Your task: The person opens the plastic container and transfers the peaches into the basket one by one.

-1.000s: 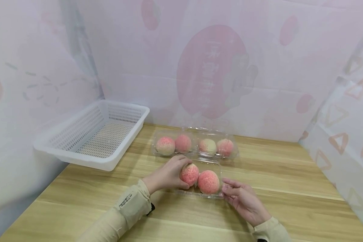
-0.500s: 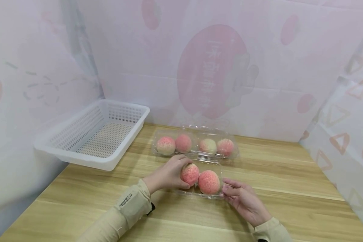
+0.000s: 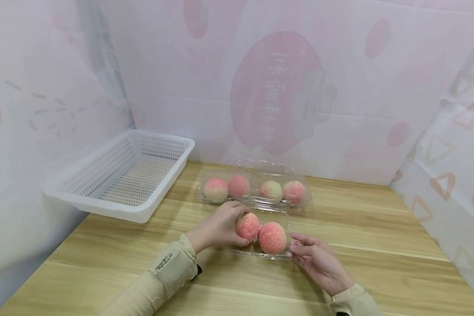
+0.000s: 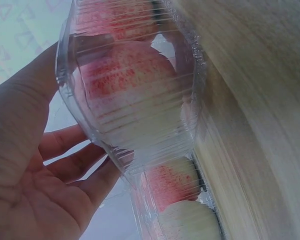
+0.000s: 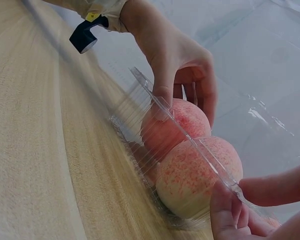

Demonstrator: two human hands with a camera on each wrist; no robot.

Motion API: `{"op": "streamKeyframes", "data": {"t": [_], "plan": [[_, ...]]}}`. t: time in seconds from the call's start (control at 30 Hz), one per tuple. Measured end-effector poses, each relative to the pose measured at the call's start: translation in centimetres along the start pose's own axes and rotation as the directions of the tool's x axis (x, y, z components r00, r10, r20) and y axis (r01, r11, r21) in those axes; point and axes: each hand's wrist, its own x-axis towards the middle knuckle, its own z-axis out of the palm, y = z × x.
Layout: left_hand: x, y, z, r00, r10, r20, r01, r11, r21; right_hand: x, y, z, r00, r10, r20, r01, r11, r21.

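Observation:
My left hand (image 3: 221, 226) curls over a pink-and-yellow peach (image 3: 247, 227) at the left end of a clear plastic clamshell box (image 3: 272, 256). A second peach (image 3: 272, 238) sits right beside it in the same box. At the box's right edge, my right hand (image 3: 320, 265) pinches the rim between thumb and fingers. The right wrist view shows the left thumb on one side of the held peach and fingers on the other. In the left wrist view, the ribbed clear wall of the box covers part of the nearer peach (image 4: 130, 95). The lid (image 3: 262, 163) stands raised at the back.
Behind the near box, two peaches (image 3: 216, 190) sit in a clear box on the left and two more (image 3: 294, 192) on the right. A white perforated basket (image 3: 142, 213) stands at the left on the wooden table (image 3: 379, 254). Printed cloth (image 3: 181, 109) hangs behind.
The raised clear lid behind the near box has shifted slightly upward. Both hands and the peaches stay practically where they were.

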Motion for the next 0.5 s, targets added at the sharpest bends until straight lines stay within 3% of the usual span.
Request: {"op": "streamKeyframes", "data": {"t": [0.27,0.5], "plan": [[0.12,0.13,-0.23,1.000,-0.015,-0.006,0.015,1.000,0.003,-0.06,0.11,-0.08,1.000,-0.002,0.003,0.002,1.000,-0.010],[0.30,0.03,-0.38,0.999,0.012,-0.041,-0.013,1.000,-0.020,-0.10,0.05,-0.02,1.000,0.001,0.000,-0.001,1.000,-0.002]]}}
